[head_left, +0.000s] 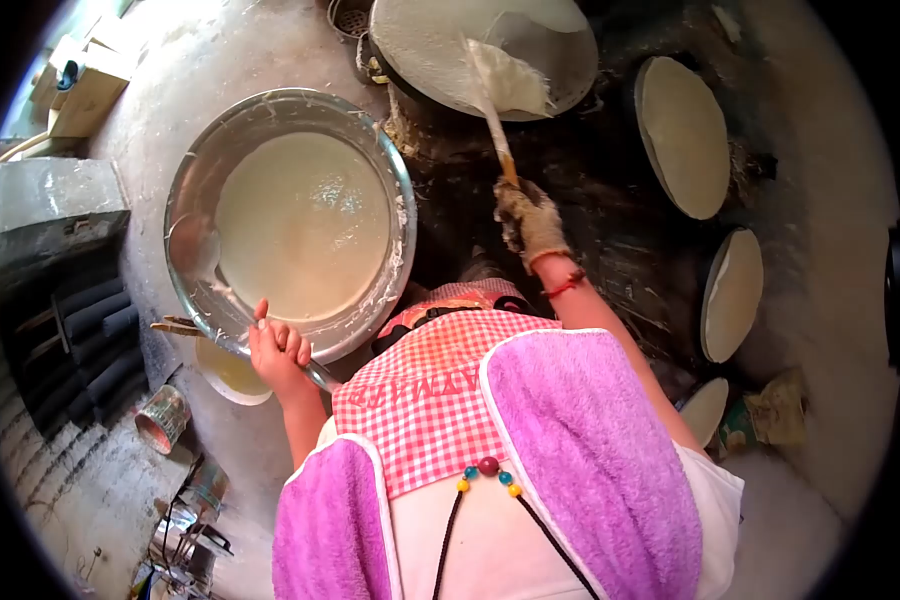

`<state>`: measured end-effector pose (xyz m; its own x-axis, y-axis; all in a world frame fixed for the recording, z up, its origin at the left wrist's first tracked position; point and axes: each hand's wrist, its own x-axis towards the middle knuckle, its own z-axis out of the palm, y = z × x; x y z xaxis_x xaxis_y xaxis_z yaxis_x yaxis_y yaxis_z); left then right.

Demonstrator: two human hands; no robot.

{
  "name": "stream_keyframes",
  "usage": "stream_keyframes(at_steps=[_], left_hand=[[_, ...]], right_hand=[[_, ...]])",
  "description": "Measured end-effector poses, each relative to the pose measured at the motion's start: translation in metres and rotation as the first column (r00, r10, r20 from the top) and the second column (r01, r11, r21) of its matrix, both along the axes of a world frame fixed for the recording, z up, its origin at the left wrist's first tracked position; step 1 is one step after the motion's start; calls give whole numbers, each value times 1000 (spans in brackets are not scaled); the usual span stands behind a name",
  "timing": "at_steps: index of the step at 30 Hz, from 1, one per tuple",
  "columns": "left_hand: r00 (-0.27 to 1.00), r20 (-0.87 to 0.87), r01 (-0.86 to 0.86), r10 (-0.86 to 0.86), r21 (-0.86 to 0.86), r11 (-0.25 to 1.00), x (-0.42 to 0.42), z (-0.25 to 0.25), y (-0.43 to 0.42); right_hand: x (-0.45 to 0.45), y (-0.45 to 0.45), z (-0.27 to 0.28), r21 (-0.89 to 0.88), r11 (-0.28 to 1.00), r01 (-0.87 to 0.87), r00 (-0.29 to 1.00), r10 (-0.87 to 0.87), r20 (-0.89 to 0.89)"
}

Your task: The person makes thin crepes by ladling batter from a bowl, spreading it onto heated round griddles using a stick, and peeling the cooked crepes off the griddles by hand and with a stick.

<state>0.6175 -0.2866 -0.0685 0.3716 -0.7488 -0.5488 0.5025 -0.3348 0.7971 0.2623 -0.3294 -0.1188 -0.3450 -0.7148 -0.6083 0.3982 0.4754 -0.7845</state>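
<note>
My left hand (281, 350) is closed around the handle of a metal ladle (194, 248). The ladle's bowl rests against the inner left side of a large metal basin (398, 225), which holds pale, creamy batter (305, 225). In a worn, stained work glove, my right hand (532, 220) grips the handle of a spreader (494, 135). White batter clings to the spreader's far end, over a big round griddle (582, 70) at the top. Batter covers much of that griddle, with a darker bare patch at its upper right.
Down the right side stand more round pans with pale sheets: one pan (685, 140), another (732, 295) and a smaller one (705, 410). A shallow yellowish bowl (232, 372) sits partly under the basin. Farther left are a small bucket (163, 419) and a wooden box (90, 95).
</note>
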Motion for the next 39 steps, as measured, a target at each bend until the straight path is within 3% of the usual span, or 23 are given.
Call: stream_keyframes(at_steps=[3,6,11,13,14,15,17,20,21,23,25,26,27,28,29,30,31,32,33,35,37,38,39], left_hand=[[999,-22,-41,41,-20,999,12,-6,5],[999,-35,-24,21,-83,996,8,-2,1],[994,-91,46,-64,-193,980,0,6,-7],[987,-114,83,-109,-212,974,2,-3,-7],[983,-133,92,-125,-226,970,0,-8,-8],[982,-139,96,-129,-224,970,-4,-8,-10],[992,-67,94,-105,-148,985,-13,-4,-6],[993,-58,94,-105,-167,981,-26,1,-1],[992,-69,95,-110,-183,978,-32,2,0],[995,-53,69,-80,-191,979,-54,9,3],[998,-29,53,-60,-210,976,-71,14,1],[994,-84,56,-77,-227,972,-76,12,2],[986,-139,59,-95,-244,968,-83,13,0],[985,-164,7,-47,-236,972,-100,25,-1],[987,-152,8,-45,-236,972,-106,29,-1],[985,-168,-16,-24,-230,973,-111,31,0],[983,-182,-36,-6,-223,974,-115,35,2],[985,-171,-37,-4,-234,972,-119,37,4],[984,-180,-39,-7,-249,968,-123,38,9],[982,-187,-29,-24,-276,961,-128,43,18],[982,-188,-27,-26,-275,961,-141,54,22],[978,-208,-69,18,-244,967,-148,58,22],[971,-232,-116,63,-218,969,-151,61,21]], right_hand=[[-52,6,15,69,996,-54,989,62,-132],[-97,-21,22,112,993,-40,999,40,4],[-85,-50,27,97,995,-27,938,59,-341],[-51,-15,36,153,961,-230,768,276,-578],[-43,7,24,230,925,-301,551,366,-750],[-48,25,-7,259,914,-311,450,382,-807],[-69,54,-14,240,949,-203,229,284,-931],[-146,46,-24,263,958,-109,375,285,-882],[-163,35,-13,300,942,-154,255,331,-909],[-189,6,-11,297,943,-147,417,331,-846],[-169,-11,43,283,945,-166,770,303,-561],[-172,-10,13,104,979,-173,887,201,-417],[-165,-2,21,156,961,-227,871,272,-408],[-163,17,1,63,938,-339,558,255,-790],[-163,35,-23,38,881,-471,127,110,-986],[-168,39,-31,29,879,-476,135,105,-985],[-173,41,-38,35,941,-335,558,229,-797],[-179,37,-42,108,972,-210,869,237,-434],[-195,17,-27,156,968,-197,925,237,-299],[-217,-34,-28,74,965,-252,941,262,-213],[-220,-86,-29,172,952,-253,928,289,-236],[-223,-112,-45,176,909,-379,733,411,-542],[-217,-128,-38,219,847,-484,428,448,-785]])
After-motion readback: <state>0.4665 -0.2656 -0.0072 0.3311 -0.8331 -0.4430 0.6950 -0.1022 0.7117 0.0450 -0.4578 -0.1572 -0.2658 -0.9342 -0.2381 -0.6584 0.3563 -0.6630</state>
